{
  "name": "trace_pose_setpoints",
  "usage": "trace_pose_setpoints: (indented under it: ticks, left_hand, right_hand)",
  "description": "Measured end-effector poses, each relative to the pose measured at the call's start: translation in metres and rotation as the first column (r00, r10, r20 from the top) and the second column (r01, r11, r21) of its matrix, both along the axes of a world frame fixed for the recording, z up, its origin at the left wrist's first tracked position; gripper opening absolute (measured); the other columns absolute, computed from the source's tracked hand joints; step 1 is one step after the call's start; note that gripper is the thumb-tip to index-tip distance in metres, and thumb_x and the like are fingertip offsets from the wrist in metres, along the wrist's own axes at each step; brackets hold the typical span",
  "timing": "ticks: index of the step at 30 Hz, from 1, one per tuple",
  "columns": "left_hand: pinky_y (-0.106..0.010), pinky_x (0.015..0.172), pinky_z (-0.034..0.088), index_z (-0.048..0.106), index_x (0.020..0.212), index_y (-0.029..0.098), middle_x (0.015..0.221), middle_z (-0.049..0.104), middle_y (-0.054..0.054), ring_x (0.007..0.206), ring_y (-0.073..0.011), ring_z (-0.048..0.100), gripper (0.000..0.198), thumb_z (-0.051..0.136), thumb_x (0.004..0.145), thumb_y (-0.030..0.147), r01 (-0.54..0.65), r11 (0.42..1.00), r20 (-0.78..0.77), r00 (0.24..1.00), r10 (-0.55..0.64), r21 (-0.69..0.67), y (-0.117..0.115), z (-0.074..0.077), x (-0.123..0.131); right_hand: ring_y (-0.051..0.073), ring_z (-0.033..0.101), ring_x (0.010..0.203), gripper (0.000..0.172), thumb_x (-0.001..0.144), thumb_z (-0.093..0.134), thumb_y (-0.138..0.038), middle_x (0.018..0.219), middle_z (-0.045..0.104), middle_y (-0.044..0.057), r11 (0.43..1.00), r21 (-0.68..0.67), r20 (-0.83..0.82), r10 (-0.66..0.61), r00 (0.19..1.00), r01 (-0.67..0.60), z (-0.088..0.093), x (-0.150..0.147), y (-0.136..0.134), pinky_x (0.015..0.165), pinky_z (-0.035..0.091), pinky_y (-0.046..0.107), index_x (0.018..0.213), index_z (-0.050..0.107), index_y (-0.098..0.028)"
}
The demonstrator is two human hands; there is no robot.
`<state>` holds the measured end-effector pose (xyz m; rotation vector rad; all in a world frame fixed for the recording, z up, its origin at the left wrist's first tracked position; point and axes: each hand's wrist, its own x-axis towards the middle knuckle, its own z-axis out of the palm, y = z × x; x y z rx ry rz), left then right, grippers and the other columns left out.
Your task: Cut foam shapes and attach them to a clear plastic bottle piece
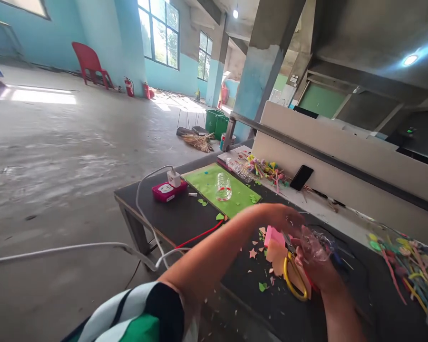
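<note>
My left hand (278, 217) reaches across the dark table (185, 216) and closes on a crumpled clear plastic piece (316, 243). My right hand (316, 270) comes up from below, fingers through the yellow handles of scissors (295, 278), whose blades point up toward the plastic. Under both hands lie pink and orange foam sheets (275, 247), with small cut stars and green scraps scattered around them.
A green cutting mat (207, 183) with a clear cut bottle (223, 186) lies further left. A pink power strip (167, 191) with white cable sits at the table's left edge. Colourful pipe cleaners (413, 270) pile at right. A phone (301, 177) leans on the partition.
</note>
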<state>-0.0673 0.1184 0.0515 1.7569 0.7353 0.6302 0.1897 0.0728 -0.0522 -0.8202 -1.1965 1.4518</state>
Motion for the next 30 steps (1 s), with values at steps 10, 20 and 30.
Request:
trace_pose_setpoints:
  ticks: [10,20,30]
  left_hand:
    - [-0.023,0.075,0.050,0.055,0.111,0.017,0.092,0.063,-0.004,0.070,-0.0067,0.060,0.028,0.052,0.084,0.022,-0.585,0.682,0.893,-0.369,0.258,-0.439,0.018,0.112,-0.111]
    - [-0.027,0.074,0.048,0.067,0.089,0.015,0.080,0.065,-0.004,0.075,-0.0145,0.058,0.023,0.051,0.075,0.006,-0.690,0.617,0.447,0.720,0.530,0.379,0.041,-0.071,0.025]
    - [-0.038,0.097,0.043,0.065,0.112,0.019,0.115,0.065,-0.010,0.108,-0.0234,0.058,0.036,0.047,0.083,0.007,-0.389,0.521,-0.085,0.734,0.673,0.760,0.050,-0.101,0.009]
  right_hand:
    - [0.029,0.063,0.089,0.054,0.065,0.075,-0.052,0.116,0.066,0.007,0.990,0.042,0.092,-0.141,0.986,0.138,-0.020,0.023,0.022,0.071,0.056,0.046,0.117,0.063,-0.042]
    - [0.019,0.064,0.100,0.062,0.065,0.084,-0.023,0.105,0.066,-0.001,0.981,0.070,0.072,-0.186,0.980,0.181,-0.006,-0.002,0.016,0.087,0.053,0.032,0.119,0.058,-0.038]
    - [0.018,0.058,0.090,0.055,0.068,0.082,-0.029,0.098,0.060,-0.001,0.947,0.204,0.327,-0.307,0.894,0.250,0.012,-0.025,0.021,0.085,0.047,0.031,0.118,0.059,-0.030]
